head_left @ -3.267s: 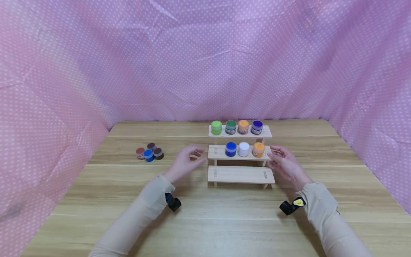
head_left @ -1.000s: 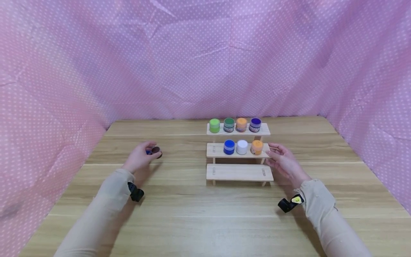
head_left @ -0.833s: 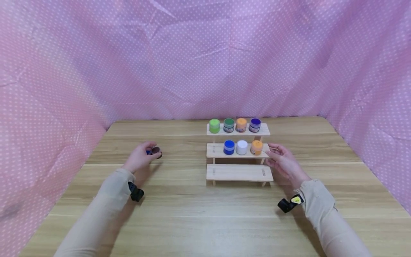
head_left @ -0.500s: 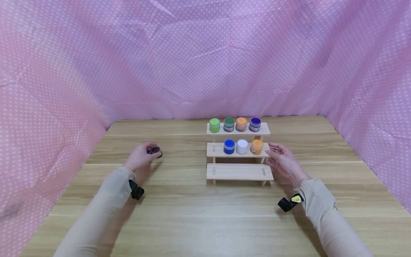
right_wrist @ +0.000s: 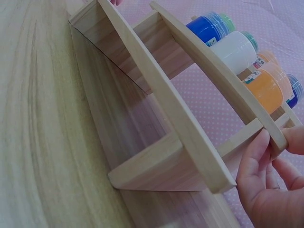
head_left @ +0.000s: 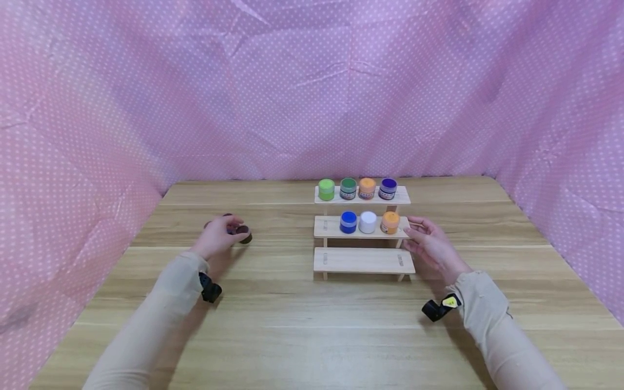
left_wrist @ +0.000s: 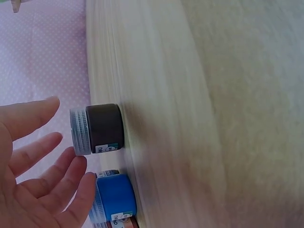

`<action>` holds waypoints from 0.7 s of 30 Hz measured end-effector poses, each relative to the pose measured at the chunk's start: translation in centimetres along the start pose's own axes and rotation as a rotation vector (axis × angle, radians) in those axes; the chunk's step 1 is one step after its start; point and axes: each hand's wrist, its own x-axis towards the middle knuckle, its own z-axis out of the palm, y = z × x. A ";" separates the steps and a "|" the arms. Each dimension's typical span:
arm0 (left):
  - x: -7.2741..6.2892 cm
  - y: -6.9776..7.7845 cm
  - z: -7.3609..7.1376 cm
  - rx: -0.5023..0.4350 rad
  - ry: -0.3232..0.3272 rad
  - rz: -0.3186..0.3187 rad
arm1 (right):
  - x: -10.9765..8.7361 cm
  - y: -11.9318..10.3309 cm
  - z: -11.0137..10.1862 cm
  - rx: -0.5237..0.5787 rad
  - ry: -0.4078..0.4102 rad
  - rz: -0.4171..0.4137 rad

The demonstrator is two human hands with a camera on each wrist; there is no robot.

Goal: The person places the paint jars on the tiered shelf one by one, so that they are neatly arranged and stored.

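My left hand (head_left: 218, 238) is at the left of the table, fingers spread loosely around the lid of a dark brown paint jar (left_wrist: 107, 128). In the left wrist view its thumb is apart from that jar, and the fingertips are right at the clear lid. A blue paint jar (left_wrist: 118, 195) stands by the lower fingers, with a reddish-brown paint jar (left_wrist: 126, 223) partly hidden behind it. My right hand (head_left: 434, 249) pinches the right end of the middle tier of a wooden step shelf (head_left: 327, 227), between thumb and fingers.
The middle tier bears a blue jar (head_left: 348, 222), a white jar (head_left: 368, 222) and an orange jar (head_left: 390, 223). On the back tier stand light green (head_left: 326, 190), dark green (head_left: 348, 189), orange and purple jars. The front tier (head_left: 363, 261) is bare. Pink dotted cloth (head_left: 312, 108) surrounds the table.
My left hand moved from beside the shelf to the jars on the left, then slightly right. The dark brown jar has shifted a little right, apart from the others. My right hand stayed put.
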 end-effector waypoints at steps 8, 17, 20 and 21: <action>-0.1 0.1 0.4 0.011 0.008 0.020 | -0.1 -0.1 0.1 0.011 -0.007 -0.001; -0.2 0.4 1.1 0.000 0.013 -0.003 | 0.0 0.1 0.1 -0.023 -0.007 -0.017; -0.2 0.5 1.4 -0.011 0.015 0.004 | -0.1 0.0 0.2 -0.023 -0.005 -0.007; -0.2 0.5 1.5 -0.015 0.018 0.011 | -0.1 -0.1 0.2 -0.021 -0.004 -0.005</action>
